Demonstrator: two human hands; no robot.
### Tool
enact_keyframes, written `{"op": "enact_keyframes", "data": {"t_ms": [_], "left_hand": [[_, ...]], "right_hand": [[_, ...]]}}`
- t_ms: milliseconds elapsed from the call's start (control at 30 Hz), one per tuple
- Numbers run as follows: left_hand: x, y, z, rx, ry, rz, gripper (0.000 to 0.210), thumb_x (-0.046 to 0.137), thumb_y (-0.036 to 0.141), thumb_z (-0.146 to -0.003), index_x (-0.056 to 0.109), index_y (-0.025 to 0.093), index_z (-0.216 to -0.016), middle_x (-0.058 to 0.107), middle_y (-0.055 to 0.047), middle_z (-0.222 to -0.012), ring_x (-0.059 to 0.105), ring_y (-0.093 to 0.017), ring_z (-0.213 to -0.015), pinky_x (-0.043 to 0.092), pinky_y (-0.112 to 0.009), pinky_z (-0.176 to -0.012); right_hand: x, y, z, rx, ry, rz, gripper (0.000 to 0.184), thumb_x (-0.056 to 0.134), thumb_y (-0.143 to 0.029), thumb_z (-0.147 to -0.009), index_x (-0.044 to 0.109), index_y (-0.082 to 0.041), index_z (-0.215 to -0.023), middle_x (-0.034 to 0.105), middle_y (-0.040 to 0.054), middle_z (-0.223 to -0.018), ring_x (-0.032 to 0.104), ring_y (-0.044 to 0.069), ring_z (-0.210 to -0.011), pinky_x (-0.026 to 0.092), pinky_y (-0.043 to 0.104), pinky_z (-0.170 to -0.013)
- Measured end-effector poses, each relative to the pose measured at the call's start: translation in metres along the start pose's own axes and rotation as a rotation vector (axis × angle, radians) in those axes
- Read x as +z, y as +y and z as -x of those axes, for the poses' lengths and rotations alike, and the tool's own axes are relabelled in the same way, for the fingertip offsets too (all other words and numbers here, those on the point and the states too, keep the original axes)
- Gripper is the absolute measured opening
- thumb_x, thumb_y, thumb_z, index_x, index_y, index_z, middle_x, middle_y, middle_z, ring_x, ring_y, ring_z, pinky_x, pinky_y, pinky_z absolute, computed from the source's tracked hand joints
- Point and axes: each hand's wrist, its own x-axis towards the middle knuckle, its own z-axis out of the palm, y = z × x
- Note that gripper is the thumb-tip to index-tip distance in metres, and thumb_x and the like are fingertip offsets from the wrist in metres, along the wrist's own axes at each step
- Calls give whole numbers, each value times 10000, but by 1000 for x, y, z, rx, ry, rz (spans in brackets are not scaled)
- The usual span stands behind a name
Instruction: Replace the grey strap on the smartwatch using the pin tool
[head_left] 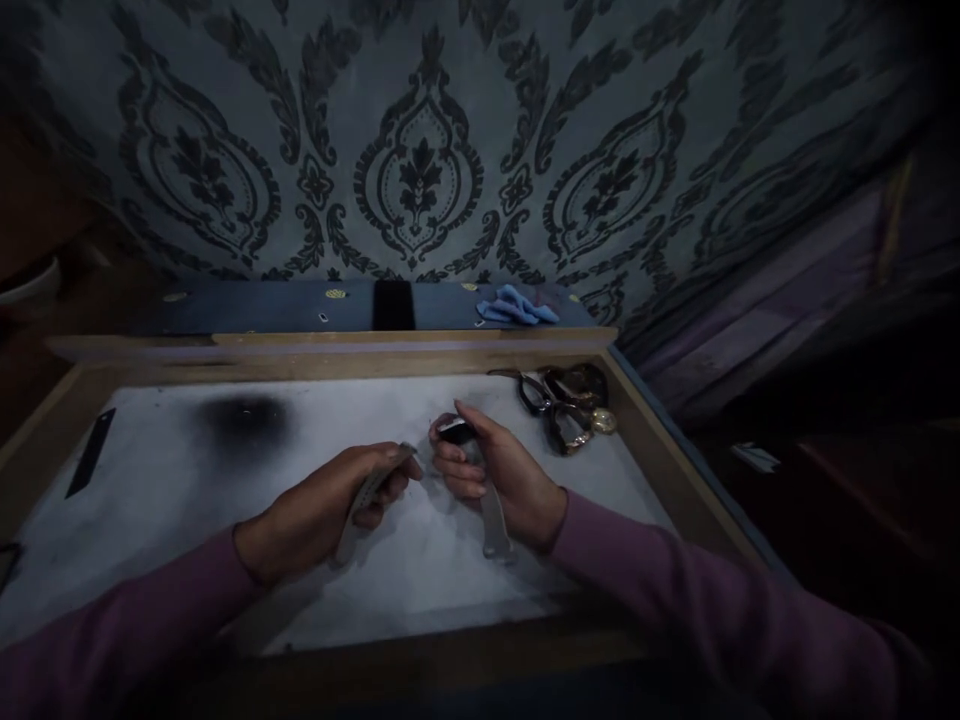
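Left hand (319,505): one grey strap (372,484), pinched in curled fingers. Right hand (519,482): one dark-faced watch (456,432), seemingly, clasped in curled fingers. Beyond them: one blue cloth (517,306).

Single head-worn view, facing forward and down over a wood-rimmed tabletop (337,362), near enough that the left hand (319,510) and right hand (517,485) fall around mid-view — patterned wall (420,130) across the top, the tabletop's near rim along the bottom.

Over my remote feed, the strap (493,520) looked matt and rubbery, the watch face (456,432) glossy, the tray (337,366) wooden, the rag (517,306) soft cloth.
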Motion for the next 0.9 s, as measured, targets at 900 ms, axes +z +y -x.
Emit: {"op": "enact_keyframes", "data": {"t_ms": [900], "left_hand": [[8,-19,18,202,-161,321,220,605,387,-917,581,170,-891,580,-9,-687,488,-126,-650,359,-249,-639]], "right_hand": [[46,33,7,-393,199,329,282,695,-438,-741,595,-176,-707,392,-86,-493,227,26,-377,207,136,-345]]}}
